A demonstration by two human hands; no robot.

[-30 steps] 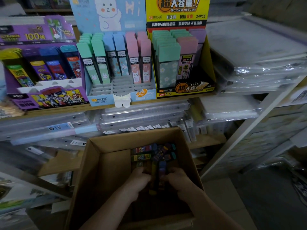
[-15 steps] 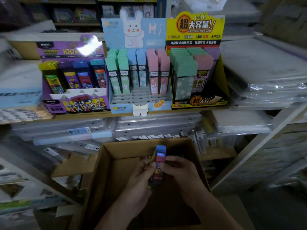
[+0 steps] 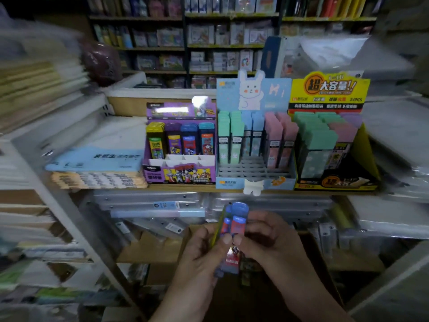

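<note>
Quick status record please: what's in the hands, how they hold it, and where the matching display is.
held: bundle of blue cases, upright
left hand: grips the bundle's left side
right hand: grips its right side
likely destination: purple display on the shelf above, front slots empty
beside it: bunny display, then yellow display
</note>
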